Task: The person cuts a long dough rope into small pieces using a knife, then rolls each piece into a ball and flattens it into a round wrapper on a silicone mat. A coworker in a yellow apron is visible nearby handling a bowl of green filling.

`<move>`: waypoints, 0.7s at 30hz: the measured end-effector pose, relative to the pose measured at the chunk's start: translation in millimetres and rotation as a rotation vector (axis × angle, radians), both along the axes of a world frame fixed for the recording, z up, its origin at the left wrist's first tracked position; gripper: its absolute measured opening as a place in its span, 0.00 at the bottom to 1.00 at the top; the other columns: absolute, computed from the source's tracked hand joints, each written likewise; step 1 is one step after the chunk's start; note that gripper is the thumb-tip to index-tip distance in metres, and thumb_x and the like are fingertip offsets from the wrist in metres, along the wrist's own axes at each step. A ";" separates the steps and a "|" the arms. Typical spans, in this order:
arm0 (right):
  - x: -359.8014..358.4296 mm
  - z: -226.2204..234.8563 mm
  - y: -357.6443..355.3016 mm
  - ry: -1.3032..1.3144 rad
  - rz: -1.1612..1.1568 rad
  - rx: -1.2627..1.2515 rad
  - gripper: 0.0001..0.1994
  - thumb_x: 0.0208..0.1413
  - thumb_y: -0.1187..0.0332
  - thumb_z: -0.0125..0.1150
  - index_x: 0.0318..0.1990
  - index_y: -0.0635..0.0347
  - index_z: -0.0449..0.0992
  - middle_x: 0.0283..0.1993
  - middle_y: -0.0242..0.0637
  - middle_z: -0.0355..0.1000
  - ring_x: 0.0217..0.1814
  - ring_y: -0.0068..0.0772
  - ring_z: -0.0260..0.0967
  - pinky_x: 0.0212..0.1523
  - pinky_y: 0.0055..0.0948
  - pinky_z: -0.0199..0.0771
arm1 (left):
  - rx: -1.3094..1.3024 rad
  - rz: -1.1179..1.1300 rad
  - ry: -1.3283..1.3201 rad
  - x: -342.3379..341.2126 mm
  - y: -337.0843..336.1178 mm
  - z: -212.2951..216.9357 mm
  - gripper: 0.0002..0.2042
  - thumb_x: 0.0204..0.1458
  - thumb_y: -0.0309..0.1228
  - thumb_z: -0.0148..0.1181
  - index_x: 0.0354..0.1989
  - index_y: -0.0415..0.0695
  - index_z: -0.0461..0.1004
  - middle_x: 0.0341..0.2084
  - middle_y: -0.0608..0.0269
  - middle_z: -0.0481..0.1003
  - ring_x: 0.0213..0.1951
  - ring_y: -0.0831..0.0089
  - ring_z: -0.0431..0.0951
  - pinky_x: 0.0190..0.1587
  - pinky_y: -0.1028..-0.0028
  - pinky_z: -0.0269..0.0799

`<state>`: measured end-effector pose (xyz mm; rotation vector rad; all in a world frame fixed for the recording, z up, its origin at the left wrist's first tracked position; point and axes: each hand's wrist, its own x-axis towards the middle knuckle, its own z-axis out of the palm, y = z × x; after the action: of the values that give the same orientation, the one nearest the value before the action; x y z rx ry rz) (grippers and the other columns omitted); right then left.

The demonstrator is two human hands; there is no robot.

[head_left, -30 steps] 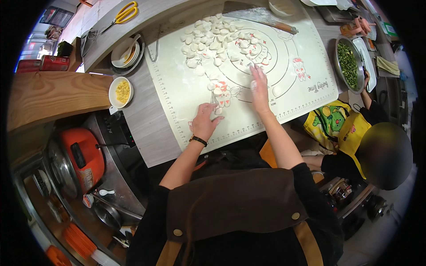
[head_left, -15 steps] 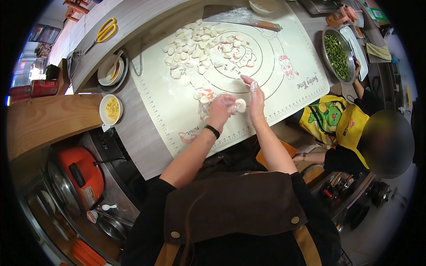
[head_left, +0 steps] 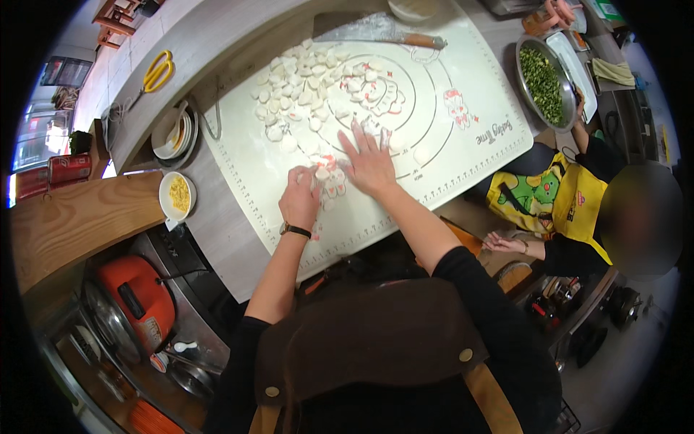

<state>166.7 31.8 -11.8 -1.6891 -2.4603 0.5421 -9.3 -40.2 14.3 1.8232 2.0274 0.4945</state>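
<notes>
On the white printed baking mat (head_left: 463, 163), small floury dough pieces (head_left: 300, 83) lie in a loose pile at the far left. My left hand (head_left: 300, 197) is over the mat's near left part, its fingers curled in at a small white dough piece (head_left: 322, 173). To its right, my right hand (head_left: 371, 165) lies palm down with fingers spread, flour on its skin. Whether dough is under that palm is hidden. A pale flat dough round (head_left: 421, 154) sits on the mat to the right of this hand.
A floury cleaver (head_left: 376, 30) lies along the mat's far edge. At left are a bowl of yellow food (head_left: 179, 194), stacked dishes (head_left: 176, 134) and yellow-handled scissors (head_left: 157, 72). On the right, a person in a yellow apron (head_left: 542, 188) stands by a bowl of chopped greens (head_left: 542, 87).
My left hand has moved left and down to the mat, no longer holding up the white dough round. My right hand has turned from upright to palm down and shifted left.
</notes>
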 end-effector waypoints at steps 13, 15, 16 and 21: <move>40.1 3.3 -25.7 -0.156 -0.042 0.274 0.28 0.60 0.55 0.51 0.68 0.44 0.58 0.71 0.39 0.54 0.72 0.57 0.48 0.69 0.57 0.46 | -0.032 0.016 -0.013 -6.9 -3.6 -16.1 0.14 0.46 0.35 0.67 0.43 0.58 0.78 0.52 0.70 0.67 0.31 0.68 0.77 0.31 0.67 0.74; 13.0 -9.6 -49.2 0.250 0.237 0.133 0.24 0.56 0.58 0.55 0.61 0.51 0.67 0.62 0.40 0.65 0.62 0.50 0.61 0.64 0.49 0.59 | -0.021 0.041 -0.020 -9.9 -8.8 -16.0 0.15 0.45 0.35 0.67 0.43 0.56 0.77 0.49 0.69 0.69 0.35 0.66 0.77 0.34 0.67 0.74; -3.6 2.3 -64.2 0.309 0.350 0.024 0.21 0.55 0.61 0.57 0.55 0.54 0.71 0.57 0.39 0.68 0.58 0.48 0.64 0.60 0.44 0.63 | 0.030 0.038 -0.025 -19.1 -17.2 -27.2 0.15 0.45 0.35 0.67 0.43 0.55 0.77 0.48 0.68 0.69 0.36 0.65 0.77 0.34 0.67 0.74; -1.4 -13.6 -76.3 0.387 0.348 -0.022 0.12 0.51 0.69 0.60 0.44 0.58 0.77 0.46 0.41 0.70 0.50 0.46 0.67 0.50 0.36 0.72 | -0.035 -0.041 -0.106 -34.8 -26.3 -13.8 0.15 0.47 0.34 0.66 0.45 0.54 0.75 0.44 0.69 0.73 0.40 0.65 0.77 0.37 0.68 0.74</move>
<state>165.2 -44.6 -25.4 -1.0349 -2.4603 0.8433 -44.1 -66.5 0.5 1.7758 1.9134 0.5296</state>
